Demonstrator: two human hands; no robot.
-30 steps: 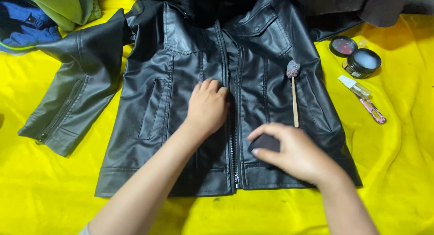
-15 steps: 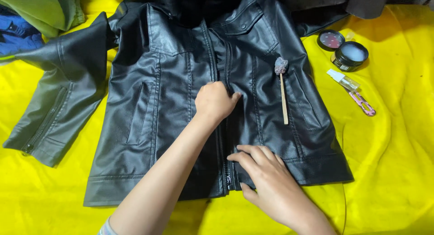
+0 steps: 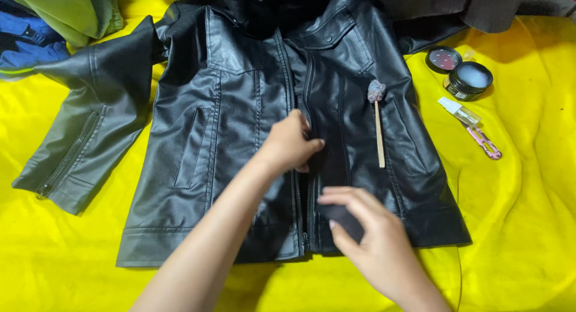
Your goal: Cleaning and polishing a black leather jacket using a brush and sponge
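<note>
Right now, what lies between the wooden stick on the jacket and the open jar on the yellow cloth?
In the head view, between the wooden stick and the open jar there is only the black jacket front, then bare yellow cloth.

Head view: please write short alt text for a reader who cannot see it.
Two bare hands press on a black leather jacket spread on a yellow cloth: left hand at the zipper, right hand on a dark pad near the hem. A wooden stick lies on the jacket.

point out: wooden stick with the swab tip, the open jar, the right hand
wooden stick (image 3: 379,138), head view, on the middle of its shaft, lying on the jacket's front.
open jar (image 3: 470,80), head view, on its pale contents inside the dark rim.
right hand (image 3: 372,237), head view, on the back of the hand.
</note>
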